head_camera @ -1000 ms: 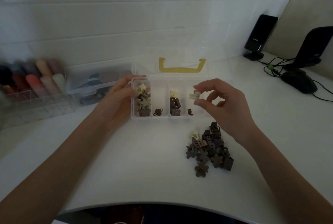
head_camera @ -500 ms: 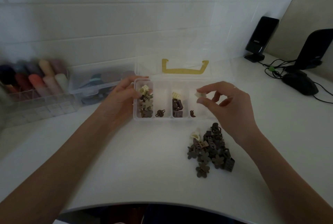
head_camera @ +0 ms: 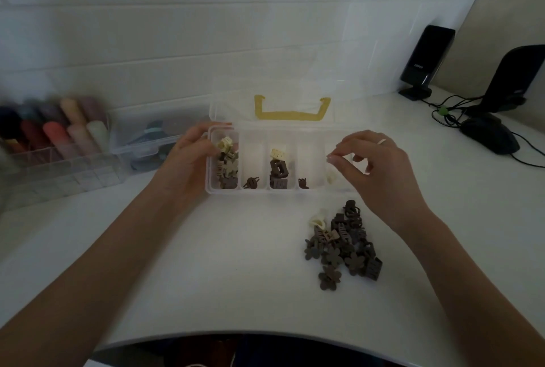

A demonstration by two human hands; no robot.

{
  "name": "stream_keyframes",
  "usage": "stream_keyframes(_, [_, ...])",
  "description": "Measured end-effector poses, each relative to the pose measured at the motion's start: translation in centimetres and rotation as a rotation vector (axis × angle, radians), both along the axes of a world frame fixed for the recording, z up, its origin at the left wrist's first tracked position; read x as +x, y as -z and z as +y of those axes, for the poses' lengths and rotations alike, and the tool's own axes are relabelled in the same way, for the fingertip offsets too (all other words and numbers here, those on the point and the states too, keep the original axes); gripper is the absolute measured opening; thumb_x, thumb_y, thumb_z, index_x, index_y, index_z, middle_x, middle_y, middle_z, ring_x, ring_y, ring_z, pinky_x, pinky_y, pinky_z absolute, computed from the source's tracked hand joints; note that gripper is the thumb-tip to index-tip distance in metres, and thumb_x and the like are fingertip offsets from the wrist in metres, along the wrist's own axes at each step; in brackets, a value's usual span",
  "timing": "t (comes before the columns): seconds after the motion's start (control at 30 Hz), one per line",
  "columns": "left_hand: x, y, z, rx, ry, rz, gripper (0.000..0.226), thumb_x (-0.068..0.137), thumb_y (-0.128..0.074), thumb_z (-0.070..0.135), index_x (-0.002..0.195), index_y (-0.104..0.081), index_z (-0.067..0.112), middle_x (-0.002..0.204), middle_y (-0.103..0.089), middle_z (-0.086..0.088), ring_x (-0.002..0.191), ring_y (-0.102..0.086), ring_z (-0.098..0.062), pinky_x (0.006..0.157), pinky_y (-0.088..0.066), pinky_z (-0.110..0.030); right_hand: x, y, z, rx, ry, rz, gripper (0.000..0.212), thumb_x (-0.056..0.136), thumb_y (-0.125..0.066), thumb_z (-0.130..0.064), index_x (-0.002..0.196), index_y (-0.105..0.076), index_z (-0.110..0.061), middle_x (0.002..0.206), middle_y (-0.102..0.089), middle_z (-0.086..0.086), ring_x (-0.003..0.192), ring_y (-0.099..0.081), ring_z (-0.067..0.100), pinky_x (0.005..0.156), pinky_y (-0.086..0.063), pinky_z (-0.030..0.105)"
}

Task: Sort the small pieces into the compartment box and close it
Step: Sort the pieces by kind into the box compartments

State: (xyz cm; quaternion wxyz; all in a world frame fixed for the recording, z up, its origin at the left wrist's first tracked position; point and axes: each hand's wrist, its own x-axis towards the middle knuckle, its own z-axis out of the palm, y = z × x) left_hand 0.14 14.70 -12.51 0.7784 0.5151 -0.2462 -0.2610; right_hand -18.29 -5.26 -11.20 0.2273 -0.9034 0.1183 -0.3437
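The left hand [head_camera: 193, 157] grips the left end of the box [head_camera: 281, 191], fingers curled over the rim beside the first compartment, which is the fullest; if that grip slackens, the light clear box could skid on the tabletop [head_camera: 236, 278] when a piece drops in or the lid [head_camera: 283, 101] is swung shut, and the heaped pieces there could spill over the divider. The lid stands open behind, with its yellow handle [head_camera: 290, 111] showing through; closing it over a piece that pokes up above a wall would probably jam it. Moving right, the next compartments hold a few dark and cream pieces each. The right hand [head_camera: 374, 166] hovers over the rightmost compartment, thumb and forefinger pressed together; whether anything is pinched between them cannot be told. A pale piece [head_camera: 333, 177] lies in that compartment, just below the fingertips [head_camera: 331, 159] and apart from them. Pale on clear plastic, it is easy to misjudge, so similar pieces could be put in the wrong slot. The unsorted pile [head_camera: 345, 245] sits on the tabletop in front of the box, under the right wrist; a careless sweep of the forearm could scatter it.
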Motion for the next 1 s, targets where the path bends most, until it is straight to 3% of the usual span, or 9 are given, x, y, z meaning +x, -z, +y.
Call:
stream_keyframes(0.1, [0.0, -0.1, 0.0, 0.008, -0.050, 0.015, 0.036, 0.075, -0.039, -0.009, 0.098, -0.058, 0.010, 0.084, -0.067, -0.003, 0.072, -0.067, -0.015, 0.056, -0.055, -0.028, -0.2, -0.5, 0.1, 0.011, -0.042, 0.000, 0.009, 0.085, -0.063, -0.031, 0.083, -0.068, -0.025, 0.086, -0.061, -0.014, 0.073, -0.051, 0.005, 0.062, -0.034, 0.009])
stream_keyframes(0.17, [0.2, -0.1, 0.1, 0.017, -0.077, 0.012, 0.038, 0.070, -0.044, -0.003, 0.103, -0.057, 0.008, 0.085, -0.065, -0.004, 0.073, -0.066, -0.016, 0.056, -0.054, -0.027, -0.5, -0.9, 0.2, 0.008, -0.079, 0.035, 0.008, 0.085, -0.064, -0.030, 0.080, -0.068, -0.025, 0.072, -0.060, -0.016, 0.064, -0.052, 0.011, 0.059, -0.036, 0.009])
stream_keyframes(0.27, [0.3, -0.4, 0.3, 0.034, -0.115, 0.025, 0.033, 0.070, -0.044, -0.002, 0.095, -0.060, 0.012, 0.078, -0.067, 0.000, 0.068, -0.066, -0.013, 0.054, -0.054, -0.025, -1.2, -1.6, -0.1, -0.046, -0.082, 0.151, 0.012, 0.082, -0.063, -0.038, 0.077, -0.069, -0.029, 0.046, -0.052, -0.012, 0.047, -0.049, 0.012, 0.049, -0.036, 0.017])
stream_keyframes(0.37, [0.2, -0.5, 0.3, 0.042, -0.133, 0.042, 0.035, 0.077, -0.037, -0.007, 0.088, -0.059, 0.017, 0.068, -0.068, 0.006, 0.062, -0.066, -0.009, 0.051, -0.053, -0.023, -1.9, -2.2, -0.6, -0.135, -0.092, 0.332, 0.018, 0.078, -0.060, -0.047, 0.072, -0.069, -0.032, 0.038, -0.046, -0.010, 0.044, -0.049, 0.008, 0.048, -0.031, 0.018])
stream_keyframes(0.47, [0.2, -0.5, 0.3, 0.044, -0.123, 0.037, 0.034, 0.068, -0.041, -0.002, 0.088, -0.060, 0.017, 0.069, -0.068, 0.006, 0.064, -0.065, -0.010, 0.053, -0.053, -0.023, -2.1, -2.5, -0.6, -0.275, -0.017, 0.559, 0.022, 0.078, -0.058, -0.055, 0.070, -0.068, -0.036, 0.042, -0.047, -0.011, 0.043, -0.046, 0.005, 0.048, -0.029, 0.018])
stream_keyframes(0.53, [0.2, -0.6, 0.3, 0.047, -0.123, 0.040, 0.036, 0.074, -0.036, -0.008, 0.088, -0.059, 0.017, 0.069, -0.067, 0.005, 0.063, -0.065, -0.010, 0.053, -0.053, -0.023, -2.1, -2.5, -0.5, -0.316, 0.029, 0.651, 0.024, 0.077, -0.058, -0.061, 0.075, -0.067, -0.039, 0.049, -0.050, -0.014, 0.048, -0.046, 0.000, 0.049, -0.031, 0.019])
stream_keyframes(0.7, [0.1, -0.6, 0.3, 0.036, -0.115, 0.066, 0.038, 0.080, -0.032, -0.011, 0.089, -0.058, 0.016, 0.073, -0.067, 0.003, 0.066, -0.066, -0.012, 0.052, -0.054, -0.027, -1.9, -2.0, -0.8, -0.209, 0.051, 0.754, 0.023, 0.074, -0.060, -0.063, 0.085, -0.063, -0.043, 0.071, -0.061, -0.018, 0.065, -0.054, -0.003, 0.054, -0.036, 0.019])
stream_keyframes(0.87, [0.1, -0.6, 0.3, 0.028, -0.103, 0.062, 0.038, 0.080, -0.033, -0.010, 0.091, -0.059, 0.016, 0.077, -0.067, 0.002, 0.068, -0.066, -0.012, 0.054, -0.054, -0.027, -1.5, -1.6, -0.8, -0.122, -0.075, 0.727, 0.014, 0.078, -0.067, -0.045, 0.074, -0.066, -0.032, 0.068, -0.062, -0.013, 0.063, -0.055, 0.002, 0.060, -0.046, 0.024])
stream_keyframes(1.0, [0.1, -0.5, 0.3, 0.014, -0.101, 0.061, 0.038, 0.080, -0.032, -0.010, 0.090, -0.058, 0.016, 0.075, -0.068, 0.003, 0.067, -0.066, -0.011, 0.054, -0.054, -0.026, -1.6, -2.0, -0.8, 0.074, -0.186, 0.476, 0.010, 0.075, -0.069, -0.038, 0.069, -0.067, -0.030, 0.062, -0.064, -0.010, 0.054, -0.056, 0.007, 0.055, -0.051, 0.029])
